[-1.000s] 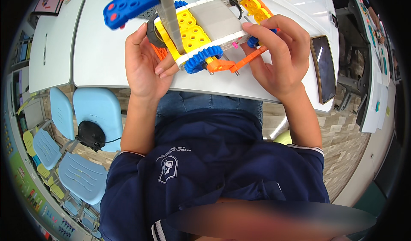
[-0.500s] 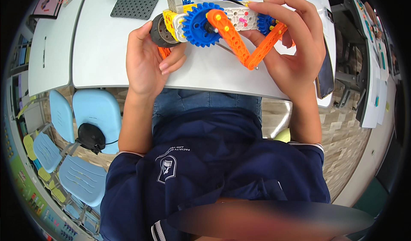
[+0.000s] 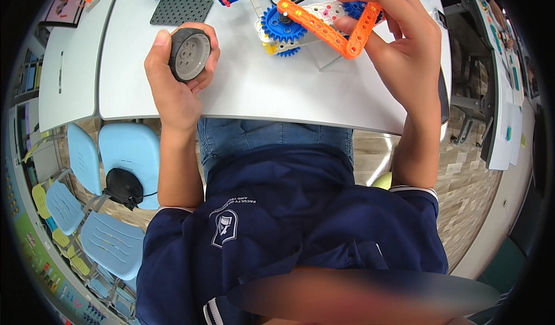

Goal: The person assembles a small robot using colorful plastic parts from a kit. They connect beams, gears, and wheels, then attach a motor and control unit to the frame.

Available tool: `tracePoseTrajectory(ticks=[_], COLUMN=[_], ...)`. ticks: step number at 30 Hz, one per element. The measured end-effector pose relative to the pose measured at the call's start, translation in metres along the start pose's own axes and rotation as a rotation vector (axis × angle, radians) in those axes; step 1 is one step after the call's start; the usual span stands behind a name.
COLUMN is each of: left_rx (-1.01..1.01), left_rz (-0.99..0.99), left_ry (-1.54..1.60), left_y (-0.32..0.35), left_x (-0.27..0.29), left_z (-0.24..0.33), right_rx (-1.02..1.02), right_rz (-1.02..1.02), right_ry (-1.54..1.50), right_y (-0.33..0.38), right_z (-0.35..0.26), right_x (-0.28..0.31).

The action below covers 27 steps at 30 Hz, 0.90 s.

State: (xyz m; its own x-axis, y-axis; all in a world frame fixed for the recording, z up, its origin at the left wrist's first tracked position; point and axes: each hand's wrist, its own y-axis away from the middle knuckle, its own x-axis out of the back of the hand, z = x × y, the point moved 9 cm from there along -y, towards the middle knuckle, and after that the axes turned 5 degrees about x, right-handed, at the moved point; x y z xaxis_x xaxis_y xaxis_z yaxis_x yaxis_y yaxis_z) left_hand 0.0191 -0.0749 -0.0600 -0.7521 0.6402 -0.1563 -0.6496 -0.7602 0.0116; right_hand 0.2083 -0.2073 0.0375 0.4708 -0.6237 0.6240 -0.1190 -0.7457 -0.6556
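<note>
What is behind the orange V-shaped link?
Behind the orange V-shaped link, two blue gears and a white frame show partly. The link covers parts of them; the right hand hides more.

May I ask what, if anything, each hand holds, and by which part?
Left hand: wheel, by its tyre. Right hand: model, by its right end.

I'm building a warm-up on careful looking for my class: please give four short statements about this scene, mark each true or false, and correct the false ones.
1. The left hand holds a wheel. True.
2. The right hand is empty. False: it holds the model.
3. A grey plate lies on the table. True.
4. The model's beams are green. False: they are orange.
</note>
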Motion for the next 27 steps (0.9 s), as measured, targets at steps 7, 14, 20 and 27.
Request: tracePoseTrajectory(ticks=[7, 14, 20, 27], left_rx=[0.017, 0.073, 0.073, 0.058], left_rz=[-0.122, -0.131, -0.135, -0.14], left_ry=[-0.097, -0.089, -0.088, -0.13], left_y=[0.004, 0.007, 0.011, 0.02], left_x=[-0.025, -0.034, -0.042, -0.042], left_z=[0.003, -0.01, -0.023, -0.024], right_rx=[-0.078, -0.228, -0.298, -0.182], right_rz=[-0.014, 0.233, -0.004, -0.12], right_ry=[0.042, 0.197, 0.175, 0.317], right_y=[0.011, 0.045, 0.083, 0.094], right_z=[0.016, 0.009, -0.009, -0.018], right_x=[-0.003, 0.023, -0.04, -0.057])
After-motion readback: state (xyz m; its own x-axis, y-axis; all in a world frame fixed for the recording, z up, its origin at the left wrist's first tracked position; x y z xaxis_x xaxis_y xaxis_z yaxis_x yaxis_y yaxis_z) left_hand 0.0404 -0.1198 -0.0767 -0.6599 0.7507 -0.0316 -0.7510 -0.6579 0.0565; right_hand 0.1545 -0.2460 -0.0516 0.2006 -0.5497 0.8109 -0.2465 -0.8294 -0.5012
